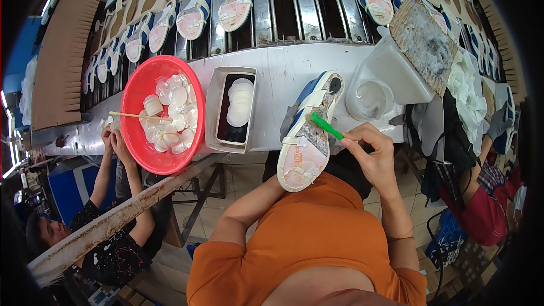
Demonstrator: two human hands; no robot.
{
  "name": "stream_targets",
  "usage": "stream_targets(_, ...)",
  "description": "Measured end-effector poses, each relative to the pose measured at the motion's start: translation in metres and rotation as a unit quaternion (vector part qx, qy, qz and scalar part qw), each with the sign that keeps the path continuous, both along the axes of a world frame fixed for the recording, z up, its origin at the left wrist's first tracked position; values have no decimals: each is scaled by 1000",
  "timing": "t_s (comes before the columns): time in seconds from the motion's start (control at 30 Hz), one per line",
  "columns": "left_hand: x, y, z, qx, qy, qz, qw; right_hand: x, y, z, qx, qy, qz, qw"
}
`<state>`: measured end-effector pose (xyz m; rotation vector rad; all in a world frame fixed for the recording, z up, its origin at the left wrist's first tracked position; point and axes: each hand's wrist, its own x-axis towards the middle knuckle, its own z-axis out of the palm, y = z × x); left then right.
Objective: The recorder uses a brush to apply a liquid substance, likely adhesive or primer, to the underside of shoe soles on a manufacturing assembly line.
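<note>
A sandal (299,161) is held sole up over the table's front edge, its white rim and straps showing around a pinkish and grey underside. My left hand (287,123) supports it from below and the left; grey-covered fingers show at its edge, and most of the hand is hidden. Pinched in my right hand (371,152) is a small brush (328,127) with a green handle, and its tip meets the grey part of the sandal's underside. A translucent white container (369,100) stands just beyond my right hand.
A red basin (129,114) holds round white pieces and a stick (133,115). Beside it is a white box (211,107) with white discs. More sandals (235,5) line a roller conveyor (262,11). A crusted board (425,42) leans at right. Co-workers sit left (102,243) and right (481,209).
</note>
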<state>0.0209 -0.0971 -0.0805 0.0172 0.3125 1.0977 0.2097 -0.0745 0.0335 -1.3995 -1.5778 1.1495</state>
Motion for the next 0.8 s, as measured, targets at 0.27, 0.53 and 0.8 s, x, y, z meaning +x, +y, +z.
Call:
stream_targets(0.27, 2, -5, -4, 26, 0, -2, 1000, -7, -10, 15, 88, -51, 40, 994)
stream_targets(0.53, -1, -5, -3, 65, -9, -3, 998, -20, -17, 33, 244, -142, 115, 952)
stream_targets(0.8, -6, -5, -5, 103, 44, 1, 994, -19, -13, 34, 206, -150, 48, 966)
